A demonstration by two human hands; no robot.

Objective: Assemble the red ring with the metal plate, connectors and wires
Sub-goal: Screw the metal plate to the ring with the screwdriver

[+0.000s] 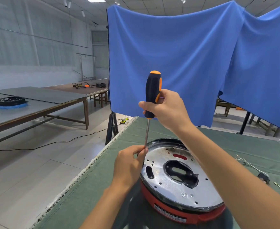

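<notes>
Label [169, 212] on the red ring [207, 216]: white, printed lines, too blurred to read. Round stamped mark [184, 194] on the metal plate [172, 187]: illegible. No other text legible.

right hand [166, 108] gripping screwdriver [152, 93], metal plate [174, 182]

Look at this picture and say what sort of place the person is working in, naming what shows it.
Probably a workshop or assembly hall. Long work tables stand on a tiled floor, one bearing tools and cables; a person drives a screwdriver at a metal plate on a red ring.
</notes>
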